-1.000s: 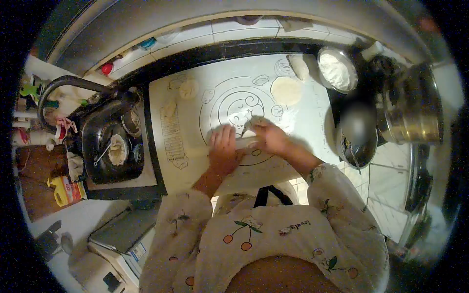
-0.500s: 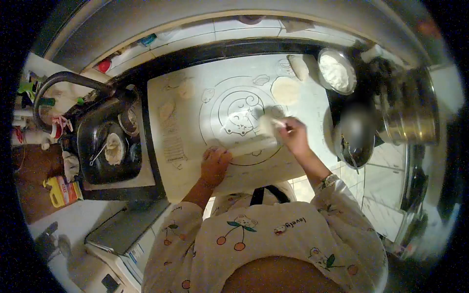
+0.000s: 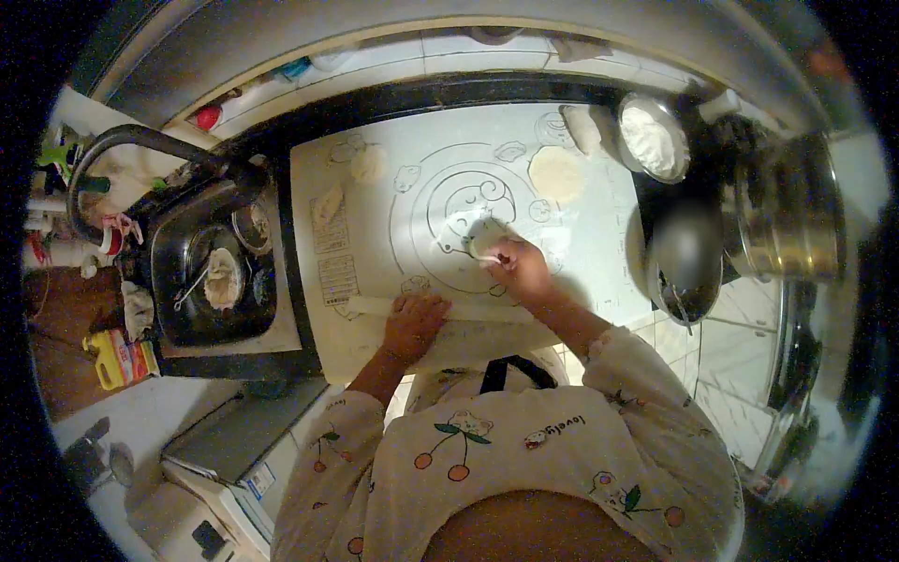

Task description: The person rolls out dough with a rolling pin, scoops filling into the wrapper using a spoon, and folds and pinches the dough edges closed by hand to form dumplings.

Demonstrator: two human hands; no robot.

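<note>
My left hand (image 3: 417,325) rests over a pale rolling pin (image 3: 487,309) near the front edge of the white printed mat (image 3: 599,244), fingers curled on it. A small piece of dough (image 3: 488,249) is pinched in my right hand (image 3: 522,270), held at the mat's printed circle; it is partly blurred. Beyond, at the right, lies a flat round of dough (image 3: 556,174), with a thicker pale lump of dough (image 3: 583,130) behind it. Another flat piece (image 3: 369,164) and an elongated piece (image 3: 328,203) lie on the left side of the mat.
A metal bowl of flour (image 3: 653,139) stands past the mat's right back corner. A dark pan (image 3: 688,267) with a utensil and a large steel pot (image 3: 785,208) are on the right. To the left is a black sink (image 3: 173,318) with dishes; a yellow bottle (image 3: 110,361) stands beside it.
My right hand has moved left and nearer to me with the dough piece. The rolling pin has come closer to the mat's front edge under my left hand. The view has shifted slightly.
</note>
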